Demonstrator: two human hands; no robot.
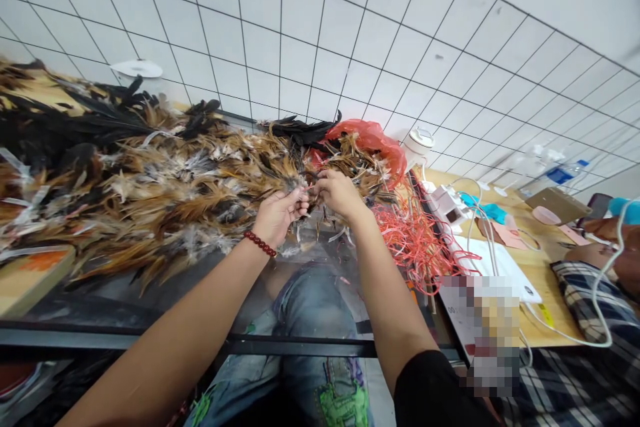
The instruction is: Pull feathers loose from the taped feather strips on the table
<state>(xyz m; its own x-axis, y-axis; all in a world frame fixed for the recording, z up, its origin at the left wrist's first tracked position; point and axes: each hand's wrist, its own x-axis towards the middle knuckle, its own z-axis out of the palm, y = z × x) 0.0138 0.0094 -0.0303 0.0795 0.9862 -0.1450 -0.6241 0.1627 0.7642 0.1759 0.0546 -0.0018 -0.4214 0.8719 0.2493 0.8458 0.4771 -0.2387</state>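
Note:
My left hand (281, 215), with a dark red bead bracelet (260, 243) on its wrist, pinches the base of a small bunch of feathers (293, 181). Close beside it, my right hand (340, 193) is closed in a pinch, its fingertips nearly meeting the left thumb. A tiny reddish bit shows between the two hands, too small to make out. Brown and tan feathers (165, 193) lie in a wide heap to the left and behind the hands. Tangled red cord (415, 240) lies right of my right forearm.
Black feathers (100, 123) rest at the back left. A red plastic bag (373, 140) stands behind my right hand. Farther right are a white power strip (447, 205), cables, a water bottle (567, 172) and another person's plaid clothing (595, 303). A wire grid lines the wall.

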